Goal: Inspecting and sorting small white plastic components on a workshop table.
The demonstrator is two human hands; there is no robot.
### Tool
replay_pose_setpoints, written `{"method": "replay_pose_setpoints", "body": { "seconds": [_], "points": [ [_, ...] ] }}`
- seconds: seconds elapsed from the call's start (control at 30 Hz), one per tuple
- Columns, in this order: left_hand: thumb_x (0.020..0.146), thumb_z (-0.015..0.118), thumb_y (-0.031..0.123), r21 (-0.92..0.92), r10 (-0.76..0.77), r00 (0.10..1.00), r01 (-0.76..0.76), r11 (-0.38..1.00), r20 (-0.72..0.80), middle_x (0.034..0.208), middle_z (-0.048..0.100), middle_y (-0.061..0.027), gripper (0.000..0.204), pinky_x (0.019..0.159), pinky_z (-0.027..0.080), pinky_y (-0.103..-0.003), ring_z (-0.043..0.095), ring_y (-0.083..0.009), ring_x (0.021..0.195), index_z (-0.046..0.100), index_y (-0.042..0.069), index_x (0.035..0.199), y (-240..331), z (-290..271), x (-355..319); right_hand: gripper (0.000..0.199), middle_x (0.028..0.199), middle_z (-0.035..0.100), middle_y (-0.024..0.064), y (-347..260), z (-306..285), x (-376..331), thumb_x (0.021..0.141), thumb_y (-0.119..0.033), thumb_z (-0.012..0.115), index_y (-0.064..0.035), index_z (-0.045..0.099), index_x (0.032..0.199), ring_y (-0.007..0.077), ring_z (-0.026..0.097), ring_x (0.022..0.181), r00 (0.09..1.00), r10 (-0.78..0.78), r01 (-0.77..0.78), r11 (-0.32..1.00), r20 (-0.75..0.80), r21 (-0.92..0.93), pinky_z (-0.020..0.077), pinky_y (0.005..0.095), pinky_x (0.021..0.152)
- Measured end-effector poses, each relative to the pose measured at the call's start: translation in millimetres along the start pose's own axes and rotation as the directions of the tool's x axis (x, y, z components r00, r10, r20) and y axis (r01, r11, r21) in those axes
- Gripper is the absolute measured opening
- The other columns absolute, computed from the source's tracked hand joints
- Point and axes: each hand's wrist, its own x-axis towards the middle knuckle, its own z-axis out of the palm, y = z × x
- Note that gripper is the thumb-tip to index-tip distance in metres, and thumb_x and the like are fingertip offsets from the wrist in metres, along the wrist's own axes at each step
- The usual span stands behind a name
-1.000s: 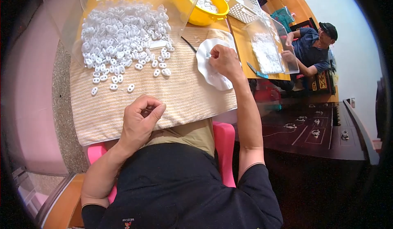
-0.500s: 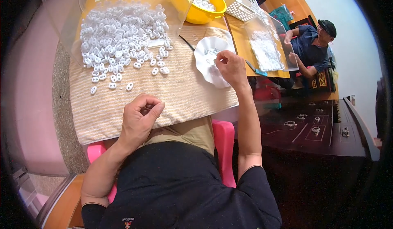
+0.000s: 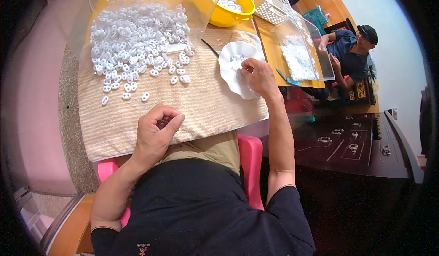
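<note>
My left hand (image 3: 157, 130) is held closed above the near edge of a striped beige towel (image 3: 206, 107), thumb against curled fingers; whatever it holds is hidden. My right hand (image 3: 260, 77) reaches into a white wavy-edged dish (image 3: 225, 71), fingertips pinched low over it. What they grip, if anything, is too small to make out. Small grey metallic bits (image 3: 237, 58) lie in the dish beyond my fingers. To the left, a big heap of white oval plastic pieces with two holes (image 3: 137, 41) spills onto the towel, several lying loose at its near side.
A clear plastic bin (image 3: 206, 18) surrounds the heap's far part. Beyond stand a yellow basin (image 3: 244, 16) and a white perforated basket (image 3: 273, 14). Rightward are a clear box of white pieces (image 3: 297, 57), a blue-handled cutting tool (image 3: 289, 78) and a seated person (image 3: 347, 50).
My right hand's fingers have dipped slightly lower over the dish. My left hand has stayed put. The other person's hands have shifted a little.
</note>
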Motion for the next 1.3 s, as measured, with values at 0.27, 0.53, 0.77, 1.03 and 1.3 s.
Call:
{"method": "replay_pose_setpoints", "body": {
  "seconds": [0.27, 0.53, 0.77, 1.03, 1.3],
  "points": [
    [0.089, 0.067, 0.010, 0.012, 0.007, 1.000, -0.007, 1.000, 0.001, 0.082, 0.060, -0.0001, 0.012, 0.067, 0.046, -0.022, 0.055, -0.0057, 0.074, 0.064, -0.001, 0.090, 1.2, -0.4, -0.8, 0.017, 0.085, 0.068, 0.0180, -1.0, 1.0, 2.2, 0.080, -0.014, 0.064, -0.0029, 0.065, 0.094, 0.0348, 0.066, 0.083, 0.999, -0.026, 0.027, 0.997, 0.025, -0.065, 0.0508, 0.0414, 0.077],
    [0.089, 0.067, 0.009, 0.008, 0.001, 1.000, -0.001, 1.000, 0.003, 0.082, 0.060, -0.0003, 0.011, 0.066, 0.046, -0.022, 0.055, -0.0057, 0.073, 0.064, -0.001, 0.089, 2.4, 0.2, -0.6, 0.011, 0.079, 0.067, 0.0176, 3.0, 1.4, -7.6, 0.079, -0.007, 0.063, -0.0031, 0.064, 0.089, 0.0342, 0.066, 0.077, 0.991, -0.073, 0.072, 0.997, -0.108, -0.008, 0.0517, 0.0405, 0.071],
    [0.089, 0.067, 0.009, 0.023, 0.018, 1.000, -0.018, 1.000, -0.007, 0.082, 0.060, -0.0003, 0.010, 0.066, 0.046, -0.022, 0.055, -0.0058, 0.073, 0.064, -0.001, 0.089, 1.8, 0.1, -1.3, 0.009, 0.072, 0.065, 0.0108, -20.9, -23.4, -14.7, 0.077, -0.001, 0.069, -0.0030, 0.063, 0.083, 0.0199, 0.065, 0.061, 0.809, -0.116, 0.213, 0.972, -0.576, 0.103, 0.0511, 0.0304, 0.058],
    [0.089, 0.067, 0.010, 0.015, 0.012, 1.000, -0.012, 1.000, 0.007, 0.080, 0.060, 0.0010, 0.010, 0.066, 0.045, -0.021, 0.053, -0.0048, 0.072, 0.064, 0.000, 0.090, 2.4, 3.4, 0.8, 0.013, 0.077, 0.069, 0.0150, 11.3, 7.0, -24.2, 0.081, -0.009, 0.069, -0.0018, 0.067, 0.092, 0.0227, 0.068, 0.066, 0.944, 0.062, 0.029, 0.962, -0.323, 0.270, 0.0526, 0.0320, 0.061],
    [0.090, 0.066, 0.011, 0.020, 0.013, 1.000, -0.014, 1.000, 0.014, 0.081, 0.060, 0.0009, 0.012, 0.065, 0.047, -0.021, 0.054, -0.0048, 0.070, 0.063, 0.000, 0.090, -1.3, -0.2, -1.3, 0.012, 0.073, 0.068, 0.0096, -1.6, -12.0, -29.1, 0.081, -0.008, 0.069, 0.0006, 0.067, 0.089, 0.0135, 0.064, 0.063, 0.954, 0.134, -0.032, 0.935, -0.268, 0.354, 0.0506, 0.0273, 0.059]
  ]
}}
